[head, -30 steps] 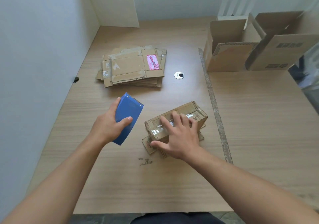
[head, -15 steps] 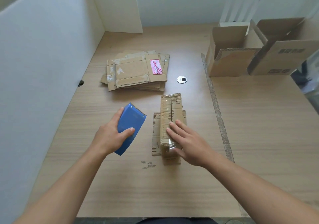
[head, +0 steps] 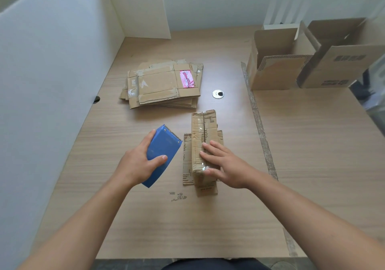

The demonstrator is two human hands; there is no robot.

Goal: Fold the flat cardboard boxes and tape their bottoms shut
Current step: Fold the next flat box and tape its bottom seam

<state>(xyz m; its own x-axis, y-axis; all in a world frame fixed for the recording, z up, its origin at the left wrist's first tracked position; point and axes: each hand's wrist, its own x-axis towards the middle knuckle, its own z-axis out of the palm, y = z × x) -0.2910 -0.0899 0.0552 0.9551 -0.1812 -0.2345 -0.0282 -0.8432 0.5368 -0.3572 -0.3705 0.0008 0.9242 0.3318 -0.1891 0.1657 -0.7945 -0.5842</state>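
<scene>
A small folded cardboard box (head: 203,128) stands upside down on the table, its long side pointing away from me, clear tape running along its bottom seam. My right hand (head: 224,163) lies flat on the near end of that bottom, fingers straight, pressing the tape down. Its loose flaps spread on the table around it. My left hand (head: 138,162) grips a blue tape dispenser (head: 161,153) just left of the box, its toothed edge pointing away. A stack of flat cardboard boxes (head: 163,83) lies farther back, one with a pink label.
Two finished open boxes (head: 273,76) (head: 331,69) stand at the back right. A strip of old tape (head: 259,124) runs along the table seam right of the box. A round metal grommet (head: 218,94) sits behind it. White partition walls (head: 52,71) close the left and back.
The small box has been turned from lying slantwise to pointing straight away from me. My right hand slid to its near end. The left hand stayed put with the dispenser.
</scene>
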